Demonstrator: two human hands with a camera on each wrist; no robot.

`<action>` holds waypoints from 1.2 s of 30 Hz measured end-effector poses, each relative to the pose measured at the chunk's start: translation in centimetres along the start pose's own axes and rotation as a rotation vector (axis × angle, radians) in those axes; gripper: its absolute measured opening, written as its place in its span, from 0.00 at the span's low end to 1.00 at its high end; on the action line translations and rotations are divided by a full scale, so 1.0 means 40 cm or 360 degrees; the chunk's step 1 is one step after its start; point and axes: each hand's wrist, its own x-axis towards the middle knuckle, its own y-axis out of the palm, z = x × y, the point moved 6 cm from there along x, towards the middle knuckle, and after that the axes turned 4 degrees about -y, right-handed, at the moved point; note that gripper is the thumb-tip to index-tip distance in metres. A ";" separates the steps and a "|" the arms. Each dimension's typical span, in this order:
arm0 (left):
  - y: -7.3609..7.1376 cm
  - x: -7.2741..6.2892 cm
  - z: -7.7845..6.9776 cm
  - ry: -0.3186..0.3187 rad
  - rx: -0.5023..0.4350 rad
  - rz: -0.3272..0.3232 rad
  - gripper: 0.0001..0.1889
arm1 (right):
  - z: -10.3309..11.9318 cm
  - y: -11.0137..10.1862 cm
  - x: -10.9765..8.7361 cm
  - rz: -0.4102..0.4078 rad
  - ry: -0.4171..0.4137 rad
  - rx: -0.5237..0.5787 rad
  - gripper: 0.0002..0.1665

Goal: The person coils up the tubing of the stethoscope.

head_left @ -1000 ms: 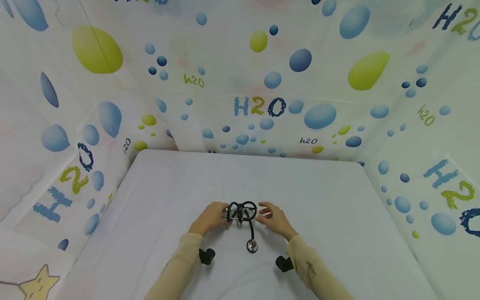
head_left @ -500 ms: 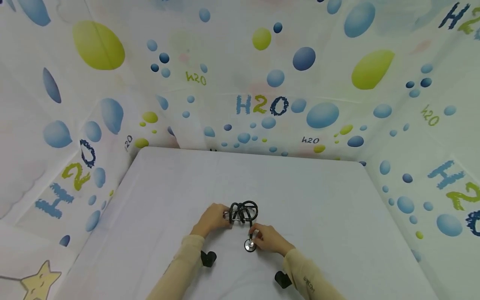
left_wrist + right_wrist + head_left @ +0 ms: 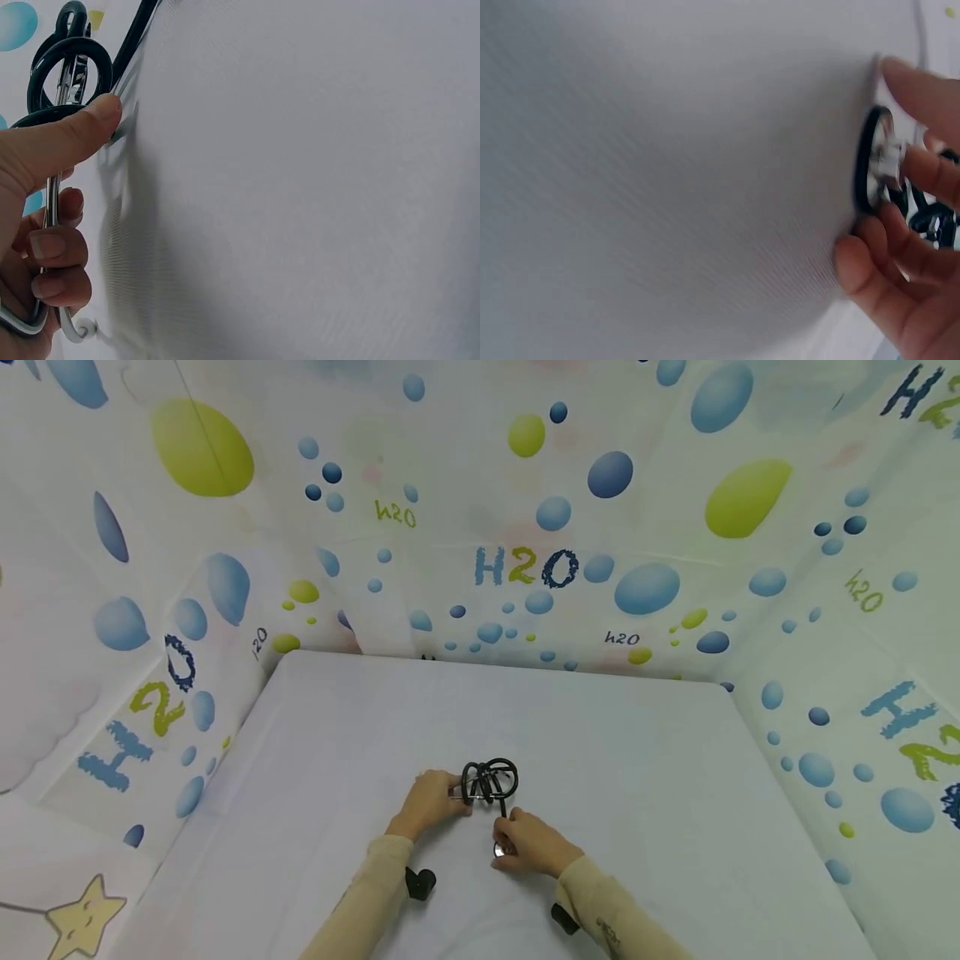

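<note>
A stethoscope (image 3: 501, 767) lies in the middle of the white table, its black tubing looped into a bundle. My left hand (image 3: 431, 802) grips its metal ear tubes (image 3: 52, 201); in the left wrist view the fingers curl round them and the thumb lies against the black tubing (image 3: 107, 71). A pale ear tip (image 3: 87, 328) pokes out below those fingers. At the near end, my right hand (image 3: 538, 845) has its fingers bent round the chest piece (image 3: 865, 161). One finger touches the metal stem (image 3: 889, 161), while the thumb sits apart from the disc's rim.
White cloth covers the table (image 3: 637, 760) on every side of the stethoscope. Behind it stands a wall covering (image 3: 450, 527) printed with blue and green drops. Dark devices (image 3: 421, 884) sit at both wrists.
My right hand has come from beside the tubing loops down toward me to the chest piece and closed its fingers about it. The left hand keeps its grip on the ear tubes.
</note>
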 end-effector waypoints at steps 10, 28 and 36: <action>0.006 -0.007 -0.005 -0.0038 0.0088 -0.0016 0.24 | -0.006 0.007 -0.001 -0.0186 0.0134 0.0096 0.09; -0.002 -0.009 -0.003 -0.0022 0.0067 -0.0013 0.25 | 0.002 -0.015 0.021 -0.0152 -0.0154 0.0179 0.08; -0.003 -0.013 -0.005 -0.0013 0.0099 -0.0007 0.26 | 0.009 -0.028 0.013 -0.0355 -0.0198 -0.0121 0.05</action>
